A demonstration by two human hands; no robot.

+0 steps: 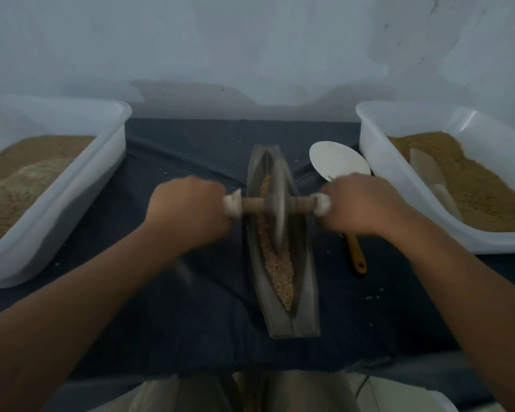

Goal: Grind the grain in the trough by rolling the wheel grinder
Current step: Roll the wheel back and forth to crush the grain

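Observation:
A long grey boat-shaped trough lies lengthwise on the dark cloth in front of me. Tan grain fills its groove, mostly at the near end. The wheel grinder, a grey disc on a wooden axle with white-wrapped ends, stands in the groove at about the middle of the trough, blurred. My left hand grips the axle's left end. My right hand grips the right end. Both fists are curled over the handle.
A white tub of brown meal stands at the left. A second white tub with grain and a pale scoop stands at the right. A white spoon with an orange handle lies right of the trough. Stray grains dot the dark cloth.

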